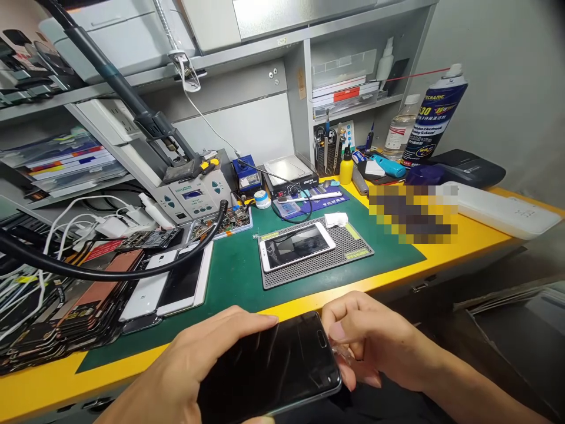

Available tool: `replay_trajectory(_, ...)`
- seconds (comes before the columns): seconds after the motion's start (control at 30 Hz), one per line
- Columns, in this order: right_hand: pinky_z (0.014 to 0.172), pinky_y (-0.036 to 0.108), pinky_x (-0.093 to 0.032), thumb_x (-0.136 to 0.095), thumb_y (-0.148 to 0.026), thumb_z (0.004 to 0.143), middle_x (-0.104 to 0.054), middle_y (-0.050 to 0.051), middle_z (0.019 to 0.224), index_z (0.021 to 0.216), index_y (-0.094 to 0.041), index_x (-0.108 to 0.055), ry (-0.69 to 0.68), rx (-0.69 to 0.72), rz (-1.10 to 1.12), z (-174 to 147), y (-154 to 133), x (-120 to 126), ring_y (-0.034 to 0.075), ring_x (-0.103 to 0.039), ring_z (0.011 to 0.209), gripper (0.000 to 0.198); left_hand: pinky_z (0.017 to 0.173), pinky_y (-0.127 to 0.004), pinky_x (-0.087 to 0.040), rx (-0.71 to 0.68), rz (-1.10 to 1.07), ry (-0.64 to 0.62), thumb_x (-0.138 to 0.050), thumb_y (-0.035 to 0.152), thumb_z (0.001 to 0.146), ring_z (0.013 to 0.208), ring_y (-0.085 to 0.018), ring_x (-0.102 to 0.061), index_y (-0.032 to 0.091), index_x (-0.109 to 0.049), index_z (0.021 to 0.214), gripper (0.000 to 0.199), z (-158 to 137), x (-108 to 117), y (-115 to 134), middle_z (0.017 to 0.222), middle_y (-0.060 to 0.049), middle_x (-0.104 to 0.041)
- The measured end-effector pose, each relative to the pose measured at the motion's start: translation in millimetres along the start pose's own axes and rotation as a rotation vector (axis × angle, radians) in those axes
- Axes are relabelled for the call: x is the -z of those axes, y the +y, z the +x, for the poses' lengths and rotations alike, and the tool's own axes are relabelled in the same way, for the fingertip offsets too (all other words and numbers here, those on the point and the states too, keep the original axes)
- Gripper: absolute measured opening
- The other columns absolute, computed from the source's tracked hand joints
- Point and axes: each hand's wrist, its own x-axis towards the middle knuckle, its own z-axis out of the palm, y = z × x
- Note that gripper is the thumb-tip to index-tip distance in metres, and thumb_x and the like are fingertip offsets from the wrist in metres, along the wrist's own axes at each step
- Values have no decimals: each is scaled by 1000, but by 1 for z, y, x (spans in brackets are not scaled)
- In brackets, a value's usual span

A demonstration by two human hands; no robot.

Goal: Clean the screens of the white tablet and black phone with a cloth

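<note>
My left hand (194,359) is wrapped round a black smartphone (273,365), thumb along its upper edge. Its dark glass faces up, with the home button end towards the right. At that end my right hand (366,335) is closed, thumb and fingers pinching a crumpled transparent piece of plastic (343,353) right beside the phone's edge. Whether the plastic is still joined to the phone I cannot tell. Beyond my hands, a white smartphone (298,244) lies face up on a grey perforated mat (309,271).
Stacked phone parts (83,300) and white phones (185,282) fill the left side. A black hose (132,275) arches over them from a rework station (194,197). A spray can (435,118), yellow bottle (346,168) and white device (503,212) stand or lie at right.
</note>
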Motion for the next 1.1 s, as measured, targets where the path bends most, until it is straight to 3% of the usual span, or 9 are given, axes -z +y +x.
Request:
replay_trajectory(0.33,31,16,-27,-61,-25,61,-59,2,47,58,-13,-64,-2,-21,-39,-3,3,1,7,-44,33,14,95,-33,-58,93,-176,-53,-81,39,77,118,-27,-69,34,-52,142,71,-13,-11,-11,134,-6,-68)
replay_trajectory(0.57,42,18,-36,-72,-32,74,-63,6,61,65,-10,-66,-19,128,-6,-13,4,13,10,-56,47,25,105,-40,-53,319,-406,-37,-73,29,78,125,-29,-65,34,-51,141,67,-24,-13,-25,138,-6,-65)
replay_trajectory(0.7,53,22,-43,-73,-32,81,-64,6,70,74,-9,-70,-46,222,-30,-19,4,21,12,-60,57,24,106,-37,-53,429,-163,110,-70,34,79,121,-25,-66,35,-55,136,59,-17,-6,-30,134,-3,-66)
replay_trajectory(0.87,55,23,-46,-74,-30,84,-64,7,76,77,-10,-73,-81,259,-59,-20,10,25,15,-62,65,21,90,-36,-59,623,18,214,-66,50,79,105,-24,-69,28,-58,129,55,13,-9,-38,121,-4,-70)
replay_trajectory(1.0,53,21,-47,-75,-31,87,-65,7,82,81,-11,-76,-115,281,-93,-22,15,26,15,-65,68,21,88,-38,-56,858,150,128,-62,53,78,108,-27,-68,24,-53,134,64,39,-17,-42,122,-7,-69)
replay_trajectory(1.1,55,21,-48,-73,-35,90,-66,9,87,84,-13,-78,-119,274,-129,-26,16,27,18,-69,75,23,89,-42,-54,911,322,35,-55,51,85,111,-31,-67,19,-48,139,63,55,-23,-41,125,-12,-67)
